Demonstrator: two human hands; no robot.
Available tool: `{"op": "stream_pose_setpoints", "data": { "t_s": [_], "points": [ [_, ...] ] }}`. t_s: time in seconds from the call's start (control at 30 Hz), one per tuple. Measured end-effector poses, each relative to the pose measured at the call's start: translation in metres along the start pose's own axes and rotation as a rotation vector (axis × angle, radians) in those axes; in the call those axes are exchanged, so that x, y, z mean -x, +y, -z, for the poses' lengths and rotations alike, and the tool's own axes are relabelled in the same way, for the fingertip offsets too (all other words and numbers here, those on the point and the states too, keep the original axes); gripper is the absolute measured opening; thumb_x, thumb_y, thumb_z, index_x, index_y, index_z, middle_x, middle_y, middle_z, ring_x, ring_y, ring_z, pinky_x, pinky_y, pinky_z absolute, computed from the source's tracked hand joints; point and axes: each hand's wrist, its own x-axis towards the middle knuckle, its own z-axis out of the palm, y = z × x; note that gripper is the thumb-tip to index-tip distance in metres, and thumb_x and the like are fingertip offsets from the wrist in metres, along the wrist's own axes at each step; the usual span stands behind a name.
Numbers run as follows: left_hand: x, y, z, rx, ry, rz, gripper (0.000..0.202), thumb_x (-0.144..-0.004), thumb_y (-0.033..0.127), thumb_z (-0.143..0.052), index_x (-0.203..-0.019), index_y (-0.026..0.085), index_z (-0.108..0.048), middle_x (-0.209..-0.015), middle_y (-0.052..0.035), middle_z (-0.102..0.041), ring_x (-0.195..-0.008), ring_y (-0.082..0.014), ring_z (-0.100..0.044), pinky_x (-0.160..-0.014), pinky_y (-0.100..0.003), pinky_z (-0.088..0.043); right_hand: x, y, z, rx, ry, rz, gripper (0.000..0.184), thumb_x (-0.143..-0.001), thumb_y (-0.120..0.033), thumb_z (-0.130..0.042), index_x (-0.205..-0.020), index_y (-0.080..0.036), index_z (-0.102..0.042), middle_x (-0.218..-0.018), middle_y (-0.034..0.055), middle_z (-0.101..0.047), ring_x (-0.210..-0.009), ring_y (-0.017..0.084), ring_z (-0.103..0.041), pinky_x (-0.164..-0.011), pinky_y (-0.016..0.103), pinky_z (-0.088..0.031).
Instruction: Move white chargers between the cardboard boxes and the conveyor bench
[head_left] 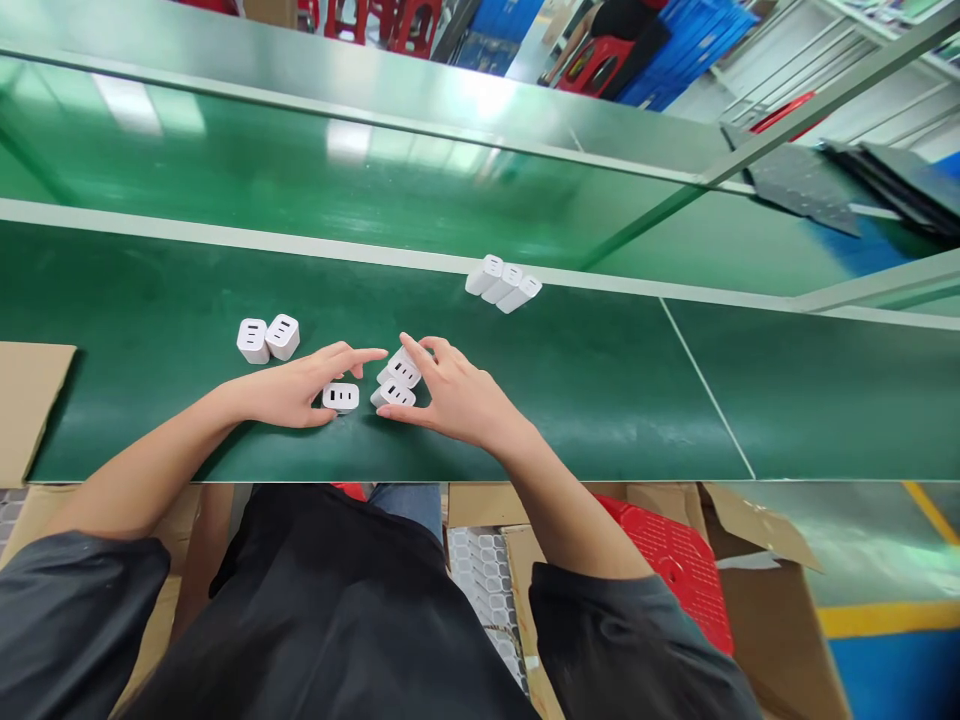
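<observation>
On the green work surface (600, 410), my left hand (296, 388) curls round one white wall charger (341, 397), its slotted face toward me. The thumb is at the charger's near side and the index finger points right. My right hand (461, 395) grips two more white chargers (397, 396), placed one in front of the other, between thumb and fingers. A small gap separates what the two hands hold. Behind my left hand stands a pair of white chargers (268, 339). Three tilted chargers (503, 284) lie side by side at the far rail.
A pale rail (337, 250) runs along the back of the surface. Flat cardboard (34, 400) lies at the left edge. Below on the right are a red stool (675, 570) and an open cardboard box (772, 620). Blue crates (690, 50) stand beyond, near a seated person.
</observation>
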Motion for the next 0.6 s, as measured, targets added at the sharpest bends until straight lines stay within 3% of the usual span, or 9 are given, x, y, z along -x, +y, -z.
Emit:
{"op": "stream_pose_setpoints", "data": {
  "t_s": [0.13,0.23,0.3,0.4,0.5,0.6],
  "points": [
    [-0.001,-0.001,0.006,0.079,0.011,0.042,0.083,-0.078,0.011,-0.052,-0.152,0.029,-0.02,-0.112,-0.0054,-0.059,-0.099,-0.0183,-0.059,-0.085,-0.032,-0.05,-0.001,0.017,0.003,-0.146,-0.073,0.154,0.087,-0.081,-0.062,-0.063,-0.154,-0.034,-0.024,-0.163,0.01,-0.013,-0.146,0.035,-0.025,-0.107,0.056,-0.042],
    [-0.003,-0.001,0.006,0.184,0.007,0.024,0.076,-0.08,0.009,-0.046,-0.15,0.026,-0.023,-0.103,-0.0042,-0.063,-0.101,-0.0181,-0.06,-0.093,-0.036,-0.049,-0.003,0.023,-0.001,-0.202,-0.112,0.215,0.074,-0.084,-0.051,-0.066,-0.149,-0.034,-0.037,-0.163,0.0069,-0.015,-0.146,0.031,-0.027,-0.113,0.051,-0.037],
    [-0.004,-0.001,0.005,0.226,0.026,-0.009,0.072,-0.082,0.01,-0.044,-0.15,0.026,-0.024,-0.11,-0.0057,-0.063,-0.109,-0.0189,-0.059,-0.102,-0.041,-0.046,-0.004,0.02,-0.007,-0.224,-0.064,0.196,0.067,-0.085,-0.05,-0.064,-0.147,-0.033,-0.041,-0.162,0.0072,-0.019,-0.145,0.031,-0.03,-0.113,0.051,-0.038],
    [-0.003,0.003,-0.002,0.132,0.074,-0.045,0.076,-0.084,0.02,-0.054,-0.152,0.029,-0.021,-0.143,-0.0112,-0.044,-0.136,-0.0263,-0.04,-0.112,-0.048,-0.039,-0.002,0.005,-0.019,-0.223,0.046,0.126,0.063,-0.088,-0.05,-0.061,-0.145,-0.03,-0.043,-0.16,0.0104,-0.023,-0.144,0.033,-0.032,-0.112,0.055,-0.038],
    [-0.002,0.008,-0.018,-0.068,0.121,0.012,0.098,-0.079,0.043,-0.072,-0.154,0.031,-0.01,-0.16,-0.0141,-0.017,-0.148,-0.0349,-0.017,-0.117,-0.056,-0.03,0.004,-0.012,-0.029,-0.207,0.129,0.0,0.063,-0.091,-0.052,-0.056,-0.147,-0.026,-0.042,-0.16,0.0147,-0.022,-0.142,0.036,-0.034,-0.108,0.058,-0.041],
    [-0.006,0.01,-0.039,-0.161,0.22,0.102,0.103,-0.077,0.053,-0.073,-0.154,0.032,-0.008,-0.158,-0.0156,-0.021,-0.145,-0.0358,-0.025,-0.113,-0.056,-0.036,0.011,-0.021,-0.034,-0.239,0.154,-0.043,0.067,-0.091,-0.053,-0.054,-0.15,-0.029,-0.035,-0.162,0.0136,-0.019,-0.142,0.037,-0.034,-0.107,0.059,-0.042]
  ]
}}
